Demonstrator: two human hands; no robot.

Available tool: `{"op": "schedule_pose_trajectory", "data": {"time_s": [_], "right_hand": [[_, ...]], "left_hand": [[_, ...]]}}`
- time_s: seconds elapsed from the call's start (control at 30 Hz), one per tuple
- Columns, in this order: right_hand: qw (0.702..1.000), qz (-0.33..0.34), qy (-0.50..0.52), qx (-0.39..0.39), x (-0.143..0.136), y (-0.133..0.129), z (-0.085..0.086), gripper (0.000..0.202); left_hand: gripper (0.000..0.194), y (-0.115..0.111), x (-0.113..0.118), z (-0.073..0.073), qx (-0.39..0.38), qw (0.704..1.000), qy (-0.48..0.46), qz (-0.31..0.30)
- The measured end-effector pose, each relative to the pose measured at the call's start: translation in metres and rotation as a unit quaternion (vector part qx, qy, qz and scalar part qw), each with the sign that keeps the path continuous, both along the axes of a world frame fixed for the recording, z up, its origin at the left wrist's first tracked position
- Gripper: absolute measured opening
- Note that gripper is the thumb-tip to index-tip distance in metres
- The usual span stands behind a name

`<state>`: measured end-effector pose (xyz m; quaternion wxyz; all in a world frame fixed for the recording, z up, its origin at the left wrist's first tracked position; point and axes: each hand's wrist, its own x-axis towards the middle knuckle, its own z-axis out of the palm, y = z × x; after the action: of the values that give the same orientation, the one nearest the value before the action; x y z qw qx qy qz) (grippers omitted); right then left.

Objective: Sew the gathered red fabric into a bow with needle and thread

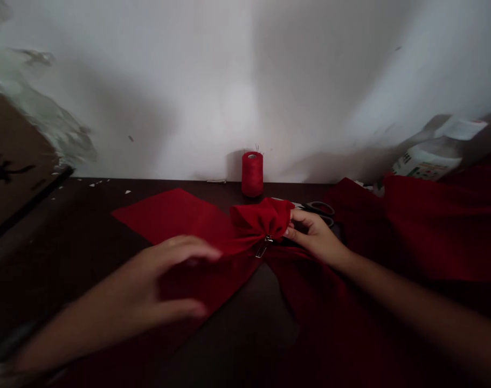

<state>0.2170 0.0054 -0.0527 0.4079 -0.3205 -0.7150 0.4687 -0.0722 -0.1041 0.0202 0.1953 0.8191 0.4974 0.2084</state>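
Red cloth [257,220] in the right hand [318,238]

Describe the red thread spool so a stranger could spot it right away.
Find where the pale wall meets the dark table. Near that line, just beyond the gathered red cloth, stands the spool. Unlike the limp red cloth, it is an upright red cylinder.

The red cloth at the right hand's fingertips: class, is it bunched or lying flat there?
Bunched: the red cloth puckers into folds that converge near the metal piece, beside the right hand.
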Motion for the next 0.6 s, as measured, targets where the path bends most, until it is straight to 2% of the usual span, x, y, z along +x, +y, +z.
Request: {"op": "schedule_pose_trajectory", "data": {"time_s": [0.07,0.1,0.17,0.23,0.3,0.43,0.53,0.6], "right_hand": [[1.0,-0.001,0.004,-0.025,0.0,0.0,0.0,0.038],[0.999,-0.006,0.009,-0.035,0.0,0.001,0.0,0.038],[0.998,-0.024,0.022,-0.047,0.001,0.002,0.0,0.039],[0.998,-0.037,0.032,-0.049,0.002,0.003,0.001,0.038],[0.997,-0.038,0.039,-0.052,0.002,0.004,0.001,0.038],[0.997,-0.033,0.033,-0.058,0.0,0.003,0.002,0.036],[0.999,-0.035,0.007,-0.026,-0.001,0.0,0.003,0.029],[0.999,-0.036,-0.011,0.017,0.0,-0.002,0.005,0.025]], "left_hand": [[0.066,0.031,0.03,-0.008,-0.013,0.999,0.029,-0.039],[0.068,0.044,0.044,-0.014,0.004,0.998,0.024,-0.052],[0.059,0.064,0.067,-0.028,0.032,0.998,-0.002,-0.056],[0.047,0.077,0.078,-0.039,0.048,0.997,-0.046,-0.034],[0.041,0.084,0.082,-0.047,0.051,0.994,-0.089,-0.029],[0.042,0.086,0.077,-0.055,0.039,0.989,-0.141,-0.025],[0.041,0.086,0.075,-0.058,-0.025,0.981,-0.18,-0.061],[0.039,0.087,0.075,-0.059,-0.04,0.98,-0.177,-0.083]]}}
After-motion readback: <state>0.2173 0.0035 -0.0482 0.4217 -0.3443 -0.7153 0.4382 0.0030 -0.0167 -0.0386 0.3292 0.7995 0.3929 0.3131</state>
